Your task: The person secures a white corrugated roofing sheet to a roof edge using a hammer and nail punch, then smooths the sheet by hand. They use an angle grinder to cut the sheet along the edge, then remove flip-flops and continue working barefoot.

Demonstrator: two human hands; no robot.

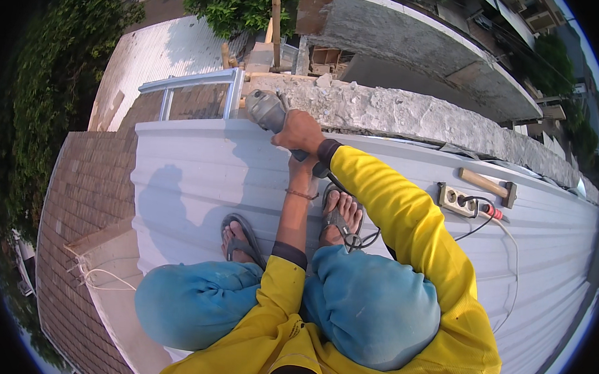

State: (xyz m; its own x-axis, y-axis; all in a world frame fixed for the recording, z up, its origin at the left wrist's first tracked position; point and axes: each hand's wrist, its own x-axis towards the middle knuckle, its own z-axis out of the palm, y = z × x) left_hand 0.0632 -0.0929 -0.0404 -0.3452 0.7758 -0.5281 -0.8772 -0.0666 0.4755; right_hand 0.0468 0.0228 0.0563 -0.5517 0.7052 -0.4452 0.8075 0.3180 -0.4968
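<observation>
An angle grinder [266,111] with a grey, dusty head is held out in front of me, at the left end of a rough concrete wall top [398,114]. My right hand [301,131] is closed round its body, just behind the head. Below it, my left hand [305,164] is wrapped round the rear of the tool, partly hidden by the right hand and wrist. A black cord runs back from the grinder toward my right foot. The disc cannot be made out from here.
I crouch in sandals on a ribbed white metal roof sheet [179,153]. To the right lie a hammer [486,183] and a socket strip [456,199] with plugged-in cords. A metal frame [190,83] stands beyond the sheet's far left edge. Brown tiled roofing [95,210] slopes at left.
</observation>
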